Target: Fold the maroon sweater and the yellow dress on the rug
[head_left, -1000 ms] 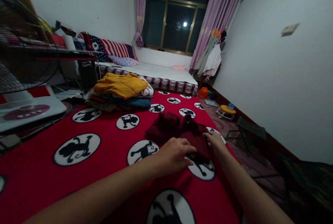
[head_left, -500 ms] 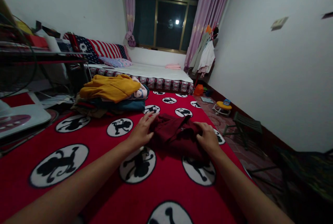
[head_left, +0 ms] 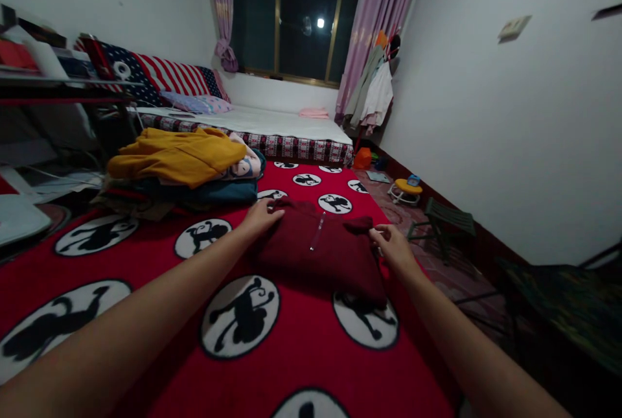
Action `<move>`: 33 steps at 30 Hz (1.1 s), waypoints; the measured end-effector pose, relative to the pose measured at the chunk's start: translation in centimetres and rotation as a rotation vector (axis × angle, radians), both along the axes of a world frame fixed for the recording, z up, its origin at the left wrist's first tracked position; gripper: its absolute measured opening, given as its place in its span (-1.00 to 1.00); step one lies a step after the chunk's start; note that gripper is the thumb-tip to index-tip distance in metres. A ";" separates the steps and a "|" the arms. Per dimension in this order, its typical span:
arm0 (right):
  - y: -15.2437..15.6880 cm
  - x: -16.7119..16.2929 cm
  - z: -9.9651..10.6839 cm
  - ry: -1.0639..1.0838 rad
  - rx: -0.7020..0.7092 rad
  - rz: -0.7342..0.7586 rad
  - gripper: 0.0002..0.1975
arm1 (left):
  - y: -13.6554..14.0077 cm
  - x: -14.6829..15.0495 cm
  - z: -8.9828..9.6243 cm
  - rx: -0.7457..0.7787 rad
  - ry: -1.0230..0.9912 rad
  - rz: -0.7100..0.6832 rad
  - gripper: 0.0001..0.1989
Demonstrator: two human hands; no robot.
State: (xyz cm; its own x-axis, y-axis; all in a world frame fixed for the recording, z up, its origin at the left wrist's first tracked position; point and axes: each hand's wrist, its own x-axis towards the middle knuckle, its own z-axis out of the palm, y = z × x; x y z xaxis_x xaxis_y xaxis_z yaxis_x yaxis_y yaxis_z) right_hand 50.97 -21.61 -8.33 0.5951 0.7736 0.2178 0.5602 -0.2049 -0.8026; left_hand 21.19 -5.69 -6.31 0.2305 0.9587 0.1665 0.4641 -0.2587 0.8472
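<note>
A folded maroon shirt [head_left: 321,253] lies flat on the red blanket [head_left: 170,366], its small front placket facing up. At its upper left corner my left hand [head_left: 262,216] is closed on the cloth, thumb and fingers pinching the edge. My right hand [head_left: 392,246] pinches the shirt's right edge, close to the upper right corner. The fabric between both hands is spread out fairly smooth.
To the left stands a pile of clothes [head_left: 194,191] with a mustard-yellow garment [head_left: 179,155] on top. Beyond are a bed [head_left: 262,123] and a cluttered desk [head_left: 97,84]. Along the right wall stand a yellow stool [head_left: 407,187] and a dark folding stool [head_left: 449,217].
The shirt has gone from bunched up to spread flat, with its placket now showing. Both hands have shifted to its corners, and the view has turned slightly right.
</note>
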 end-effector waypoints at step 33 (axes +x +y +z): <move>6.2 -11.4 8.1 -0.872 -0.073 0.457 -0.77 | -11.3 -4.0 -2.7 0.873 0.359 -0.350 -0.72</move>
State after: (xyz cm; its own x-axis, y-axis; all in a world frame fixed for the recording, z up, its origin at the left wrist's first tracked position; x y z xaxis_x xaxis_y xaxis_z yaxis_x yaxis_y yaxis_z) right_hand 39.58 -15.42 -0.26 -0.1105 0.9179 0.3810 0.9872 0.1457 -0.0648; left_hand 17.19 -16.98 -9.06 0.6503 0.4035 0.6436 0.4341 -0.8927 0.1211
